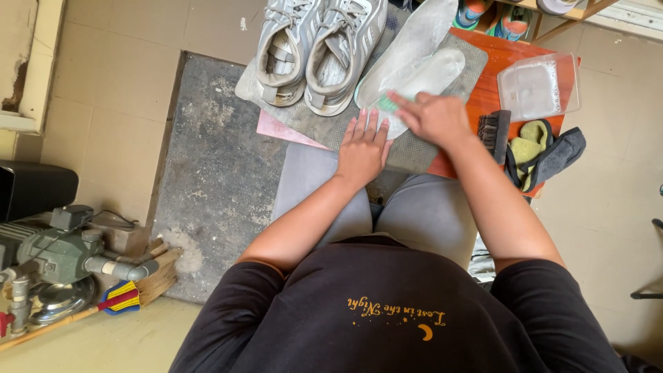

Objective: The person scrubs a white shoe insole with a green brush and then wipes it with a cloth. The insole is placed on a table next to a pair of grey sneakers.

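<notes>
Two hands work over a small orange-red surface (545, 131) covered by a grey mat (311, 117). At far left, a pump motor (59, 252) sits on the floor beside a coloured broom (121, 297). A pair of grey sneakers (318, 48) stands on the mat's far left part. The left hand (362, 148) lies flat, fingers spread, pressing the near end of a white insole (421, 76). The right hand (435, 117) is closed around a green-bristled brush (387, 103), which touches the insole. A second insole (414, 34) lies just beyond. To the right lie a dark brush (495, 131), a clear plastic tray (539, 86) and bundled socks (542, 152).
</notes>
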